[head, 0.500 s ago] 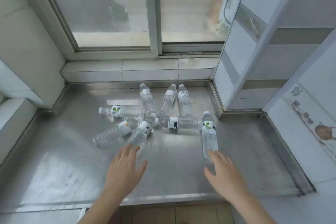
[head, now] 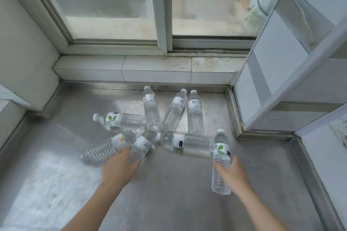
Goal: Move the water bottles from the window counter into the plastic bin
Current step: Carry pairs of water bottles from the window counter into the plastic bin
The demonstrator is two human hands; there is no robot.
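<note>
Several clear water bottles with white labels lie scattered on the steel window counter (head: pixel 178 202). My left hand (head: pixel 119 168) reaches to the near end of one bottle (head: pixel 144 145) in the middle of the pile, fingers and thumb curled around its base. My right hand (head: pixel 233 175) wraps the rightmost bottle (head: pixel 221 153), which has a green leaf label and points its cap away from me; the thumb is on its left side and the fingers on its right. Both bottles still rest on the counter. The plastic bin is out of view.
More bottles (head: pixel 195 112) fan out toward the tiled sill (head: pixel 155 69) under the window. A white panel wall (head: pixel 272 80) closes the right side, a white wall (head: pixel 24 52) the left. The counter has raised steel edges.
Both hands have moved forward from open above the counter onto the bottles, the left onto a middle bottle and the right around the rightmost one. The camera has moved closer.
</note>
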